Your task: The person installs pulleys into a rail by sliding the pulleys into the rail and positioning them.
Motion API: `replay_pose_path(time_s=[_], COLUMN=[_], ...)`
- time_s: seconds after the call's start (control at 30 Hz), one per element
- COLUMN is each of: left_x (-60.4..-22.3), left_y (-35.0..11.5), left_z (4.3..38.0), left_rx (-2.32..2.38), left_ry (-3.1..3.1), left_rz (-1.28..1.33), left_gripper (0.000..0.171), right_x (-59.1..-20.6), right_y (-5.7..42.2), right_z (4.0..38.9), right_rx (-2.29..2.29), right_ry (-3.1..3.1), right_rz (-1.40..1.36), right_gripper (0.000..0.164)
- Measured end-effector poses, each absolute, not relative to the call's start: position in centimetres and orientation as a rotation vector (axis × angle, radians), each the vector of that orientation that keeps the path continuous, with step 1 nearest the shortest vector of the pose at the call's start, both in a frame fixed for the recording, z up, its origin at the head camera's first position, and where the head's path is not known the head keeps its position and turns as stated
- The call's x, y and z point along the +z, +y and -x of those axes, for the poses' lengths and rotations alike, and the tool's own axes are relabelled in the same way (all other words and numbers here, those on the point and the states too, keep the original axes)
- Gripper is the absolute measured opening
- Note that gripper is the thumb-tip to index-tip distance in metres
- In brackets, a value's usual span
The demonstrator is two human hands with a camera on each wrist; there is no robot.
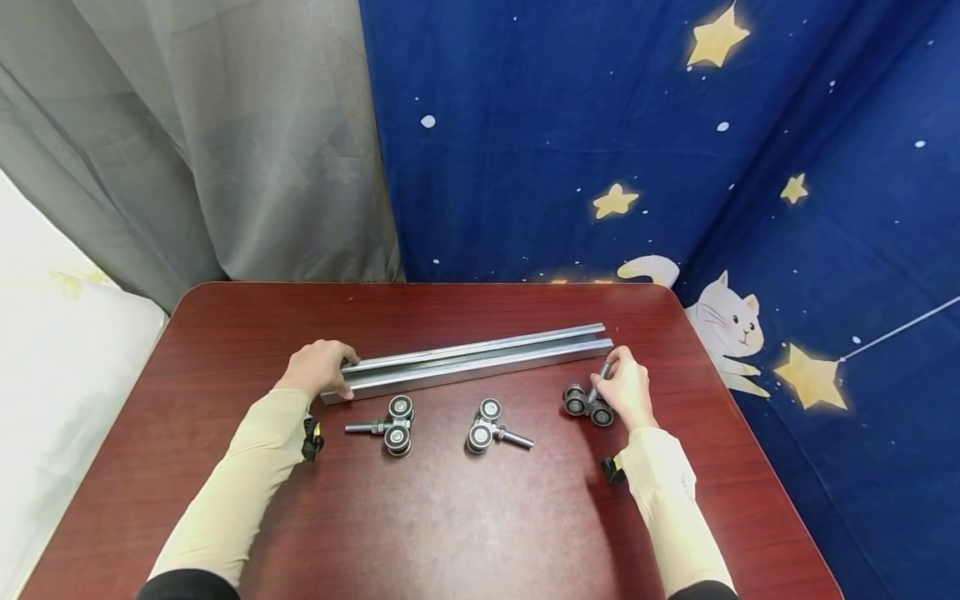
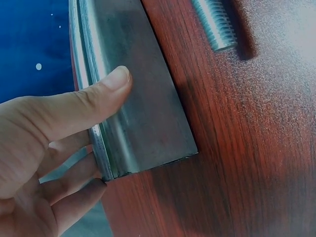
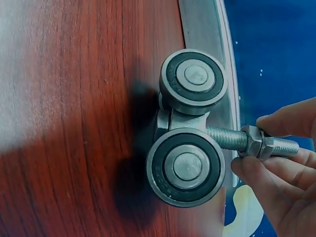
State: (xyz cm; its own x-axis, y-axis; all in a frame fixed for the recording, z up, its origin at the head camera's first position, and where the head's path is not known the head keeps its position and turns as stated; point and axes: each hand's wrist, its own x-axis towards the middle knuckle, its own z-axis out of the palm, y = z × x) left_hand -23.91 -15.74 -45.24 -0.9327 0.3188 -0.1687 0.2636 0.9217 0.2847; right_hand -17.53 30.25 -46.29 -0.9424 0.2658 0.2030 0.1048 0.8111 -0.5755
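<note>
A long metal channel track lies slantwise across the table, its slot facing up. My left hand grips its left end; in the left wrist view the thumb presses the track's side wall and the fingers reach round the far edge. Near the track's right end, my right hand pinches the threaded bolt of a roller trolley. Up close, the trolley's wheels hang over the table and the fingertips hold the bolt around its nuts.
Two more roller trolleys lie in front of the track: one with its bolt pointing left, another with its bolt pointing right. Behind the reddish-brown table hang a grey curtain and a blue star-patterned curtain.
</note>
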Motion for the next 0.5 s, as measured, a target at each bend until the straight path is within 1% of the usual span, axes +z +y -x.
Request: replay_pose_path(time_s=[0.23, 0.5], left_x=[-45.3, -45.2], left_y=[-15.8, -15.9], left_z=[23.9, 23.7], left_rx=[0.4, 0.404], left_ry=[2.879, 2.883], left_rz=[-0.454, -0.457], left_gripper=[0.058, 0.058], right_x=[-46.1, -46.5], right_y=[29.9, 29.4], right_z=[16.8, 15.8], right_rx=[0.867, 0.876], right_ry=[-2.711, -2.682], right_rz=[0.306, 0.228], right_gripper=[0.03, 0.025])
